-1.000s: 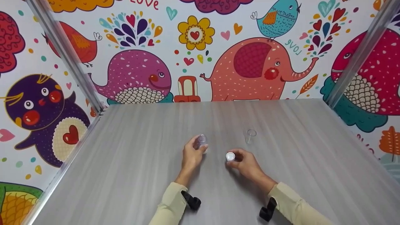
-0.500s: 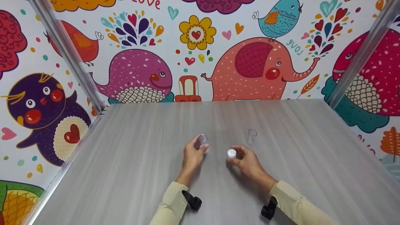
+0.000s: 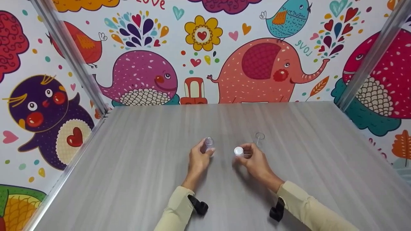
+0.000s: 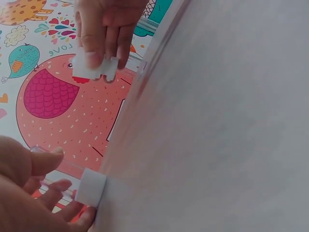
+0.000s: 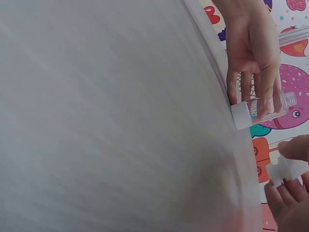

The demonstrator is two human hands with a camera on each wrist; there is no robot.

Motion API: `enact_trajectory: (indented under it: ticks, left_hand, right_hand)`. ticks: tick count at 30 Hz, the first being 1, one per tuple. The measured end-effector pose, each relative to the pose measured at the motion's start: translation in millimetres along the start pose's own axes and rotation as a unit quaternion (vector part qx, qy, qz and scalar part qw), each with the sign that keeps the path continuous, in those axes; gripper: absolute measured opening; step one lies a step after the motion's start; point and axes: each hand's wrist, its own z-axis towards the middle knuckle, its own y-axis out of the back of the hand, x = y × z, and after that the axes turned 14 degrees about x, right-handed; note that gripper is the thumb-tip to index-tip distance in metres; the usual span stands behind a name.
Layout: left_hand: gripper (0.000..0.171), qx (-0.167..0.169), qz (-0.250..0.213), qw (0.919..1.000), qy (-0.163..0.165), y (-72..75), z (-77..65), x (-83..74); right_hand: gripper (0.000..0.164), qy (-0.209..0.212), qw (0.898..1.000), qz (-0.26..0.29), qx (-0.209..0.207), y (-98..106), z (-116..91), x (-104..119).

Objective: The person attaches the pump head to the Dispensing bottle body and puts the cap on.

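My left hand point(image 3: 199, 158) grips a small clear bottle point(image 3: 209, 143) round its side. In the right wrist view, the bottle has a white base point(image 5: 241, 116) and an uncapped threaded neck point(image 5: 290, 99); it stands roughly upright at the tabletop. My right hand point(image 3: 257, 162) pinches a white, round-topped cap-like piece point(image 3: 238, 151) between thumb and fingers, apart from the bottle and to its right. Notches show along the lower side of this white piece point(image 4: 89, 68) in the left wrist view. Behind the right hand stands a clear, cup-shaped cover point(image 3: 259, 136), partly hidden by that hand.
The grey wood-grain table point(image 3: 144, 166) reaches back to a patterned wall point(image 3: 154, 77) with cartoon animals. Metal posts point(image 3: 75, 61) rise at the back corners. A black wrist camera point(image 3: 199, 207) sits on each sleeve.
My right hand has moved a little farther from me, raising the white piece and coming in front of part of the clear cover. The left hand and bottle stay nearly in place.
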Motion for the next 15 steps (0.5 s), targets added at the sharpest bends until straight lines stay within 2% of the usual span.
enact_trajectory:
  ticks: [5,15]
  left_hand:
    - [0.053,-0.002,0.007,1.0000,-0.001,-0.5,-0.4,-1.0]
    - [0.051,-0.011,0.007,0.9999,0.001,-2.0,0.5,-0.1]
  right_hand:
    - [0.035,0.033,0.999,0.002,-0.004,2.0,2.5,3.4]
    - [0.036,0.103,0.994,-0.045,0.006,2.7,8.6,11.2]
